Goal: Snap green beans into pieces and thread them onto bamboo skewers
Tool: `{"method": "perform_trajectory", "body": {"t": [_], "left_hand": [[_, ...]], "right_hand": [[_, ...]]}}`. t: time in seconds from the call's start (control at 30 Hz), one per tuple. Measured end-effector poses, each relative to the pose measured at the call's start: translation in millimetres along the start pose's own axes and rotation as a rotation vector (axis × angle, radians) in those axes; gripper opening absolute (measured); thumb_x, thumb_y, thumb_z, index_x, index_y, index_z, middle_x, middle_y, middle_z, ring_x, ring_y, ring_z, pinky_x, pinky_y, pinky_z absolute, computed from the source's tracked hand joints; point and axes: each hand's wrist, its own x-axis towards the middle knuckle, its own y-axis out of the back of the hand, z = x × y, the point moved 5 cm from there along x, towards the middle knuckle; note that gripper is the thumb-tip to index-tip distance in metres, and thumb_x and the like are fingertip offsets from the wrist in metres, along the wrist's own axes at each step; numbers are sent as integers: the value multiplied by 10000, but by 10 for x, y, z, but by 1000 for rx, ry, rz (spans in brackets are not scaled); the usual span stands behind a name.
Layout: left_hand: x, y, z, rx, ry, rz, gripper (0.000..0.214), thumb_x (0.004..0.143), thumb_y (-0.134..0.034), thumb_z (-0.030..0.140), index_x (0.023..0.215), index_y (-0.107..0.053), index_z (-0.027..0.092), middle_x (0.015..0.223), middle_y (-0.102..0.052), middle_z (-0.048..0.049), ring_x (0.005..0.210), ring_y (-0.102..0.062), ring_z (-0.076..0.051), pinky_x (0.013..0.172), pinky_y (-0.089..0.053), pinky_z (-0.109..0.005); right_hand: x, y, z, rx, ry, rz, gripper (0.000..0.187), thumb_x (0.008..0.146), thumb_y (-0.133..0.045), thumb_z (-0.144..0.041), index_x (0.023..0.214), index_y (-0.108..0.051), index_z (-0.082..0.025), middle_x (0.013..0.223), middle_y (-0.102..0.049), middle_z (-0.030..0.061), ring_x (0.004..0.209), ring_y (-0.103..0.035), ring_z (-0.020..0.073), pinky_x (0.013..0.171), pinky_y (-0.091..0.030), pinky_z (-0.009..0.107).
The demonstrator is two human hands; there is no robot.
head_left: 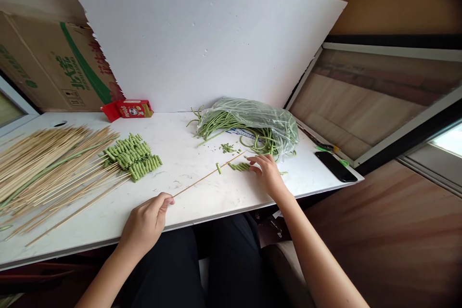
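My left hand (pixel 146 221) pinches the near end of a bamboo skewer (pixel 202 180) that lies slanted over the white table (pixel 202 202). One cut green bean piece (pixel 218 168) is threaded on it. My right hand (pixel 267 172) rests on the table with fingers curled over a small row of cut bean pieces (pixel 240 166) by the skewer's tip. Finished skewers loaded with bean pieces (pixel 134 156) lie to the left.
A pile of bare bamboo skewers (pixel 43 168) covers the table's left. A plastic bag of long green beans (pixel 252 125) sits behind my right hand. A black phone (pixel 335 166) lies at the right edge. A red packet (pixel 130 109) and a cardboard box (pixel 54 67) stand at the back.
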Motion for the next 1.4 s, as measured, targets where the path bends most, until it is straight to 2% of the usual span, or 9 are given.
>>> {"method": "perform_trajectory", "body": {"t": [0.13, 0.27, 0.33, 0.47, 0.63, 0.73, 0.83, 1.03, 1.4], "left_hand": [[-5, -3, 5, 10, -8, -8, 276, 1108, -410, 360, 961, -618, 254, 886, -804, -2, 774, -791, -189, 648, -558, -244], [-2, -8, 21, 14, -19, -12, 269, 1106, -403, 345, 959, -608, 252, 897, -803, -16, 783, -788, -194, 650, -558, -249], [-4, -12, 25, 10, -26, -7, 275, 1102, -394, 335, 953, -607, 249, 890, -800, -22, 773, -785, -194, 638, -557, -249], [-23, -55, -17, 4, -21, -13, 265, 1087, -390, 319, 966, -615, 249, 922, -811, -21, 808, -796, -195, 645, -568, -244], [-56, -128, -135, 11, 40, 0, 270, 1087, -408, 362, 1021, -651, 264, 920, -828, 8, 747, -799, -195, 600, -551, -246], [-68, -139, -182, -7, 81, 23, 283, 1095, -421, 404, 1057, -666, 267, 973, -840, 9, 780, -808, -197, 638, -561, -246], [-72, -141, -188, -21, 92, 21, 292, 1099, -418, 408, 1068, -671, 266, 1007, -842, 9, 821, -810, -193, 676, -565, -243], [-57, -130, -147, -12, 93, -18, 312, 1089, -411, 384, 1044, -694, 262, 955, -840, 14, 751, -796, -186, 647, -548, -248], [-32, -94, -91, 4, 81, -30, 298, 1057, -418, 321, 1016, -707, 260, 968, -845, 16, 786, -807, -195, 640, -550, -251]], "right_hand": [[-22, -72, 92, -82, -30, -60, 331, 981, -546, -106, 1114, -830, -213, 1038, -760, 143, 1008, -578, 341, 909, -532, 479], [-36, -71, 97, -102, -62, -9, 450, 962, -489, -49, 1295, -763, -175, 1031, -741, 149, 995, -579, 328, 915, -520, 471], [-34, -38, 98, -24, -99, 57, 487, 963, -466, -60, 1360, -723, -175, 1036, -727, 149, 1011, -583, 328, 947, -504, 493], [-22, -18, 163, 460, -280, 183, 268, 993, -601, -319, 1136, -798, -207, 1088, -725, 149, 1020, -607, 327, 981, -486, 518], [1, -128, 104, 807, -379, 126, 443, 948, -666, -624, 1103, -777, -225, 1083, -786, 130, 952, -698, 283, 796, -542, 403], [-18, -218, 16, 1150, -466, 85, 430, 840, -821, -609, 1046, -805, -233, 1015, -796, 94, 959, -706, 251, 804, -528, 359], [-36, -269, -78, 1331, -517, 85, 404, 779, -911, -528, 1047, -833, -236, 973, -793, 64, 948, -699, 223, 844, -530, 349], [-31, -307, -177, 1457, -520, 47, 344, 765, -942, -475, 989, -842, -233, 963, -784, 48, 979, -709, 222, 979, -563, 378], [-35, -293, -236, 1449, -546, 23, 326, 779, -929, -474, 971, -851, -222, 954, -788, 48, 951, -708, 206, 968, -579, 360]]}}
